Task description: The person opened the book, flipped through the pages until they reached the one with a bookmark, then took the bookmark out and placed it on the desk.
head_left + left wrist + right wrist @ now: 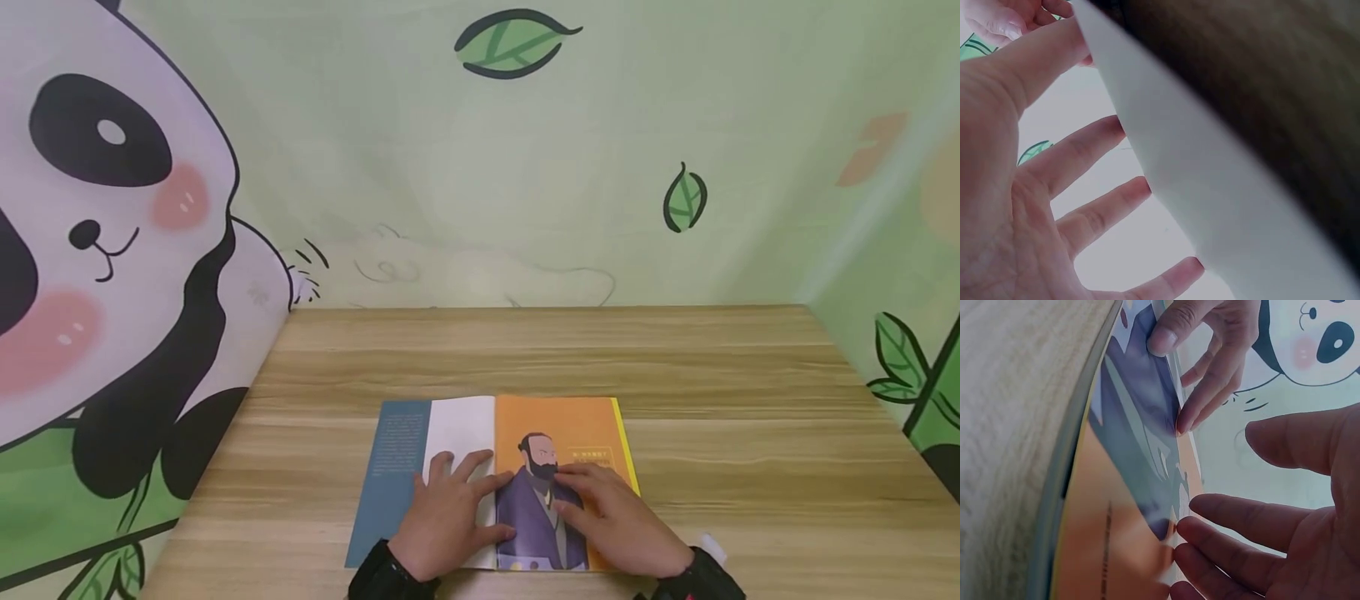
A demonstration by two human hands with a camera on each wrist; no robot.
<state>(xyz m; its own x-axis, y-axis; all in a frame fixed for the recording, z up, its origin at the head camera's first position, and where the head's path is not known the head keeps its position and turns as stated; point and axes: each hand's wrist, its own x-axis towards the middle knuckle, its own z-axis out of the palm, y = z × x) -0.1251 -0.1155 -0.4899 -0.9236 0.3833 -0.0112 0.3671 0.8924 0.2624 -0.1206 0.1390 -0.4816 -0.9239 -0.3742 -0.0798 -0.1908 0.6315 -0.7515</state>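
Note:
An open book (555, 417) lies flat near the front of the table. Its right page is orange, with a drawn bearded figure in a purple robe; on the left are a white page (461, 425) and a blue flap (390, 483) with small print. My left hand (450, 512) spreads its fingers over the white page, thumb and index reaching across the fold. In the left wrist view those fingertips touch the white paper (1210, 169). My right hand (618, 512) rests on the orange page, fingertips touching it by the printed figure. Neither hand grips anything.
The wooden table (555, 350) extends behind and beside the book. A small white object (712, 547) lies by the right wrist. Behind the table hangs a pale green backdrop (420, 150) with a printed panda (225, 275) at left and leaves.

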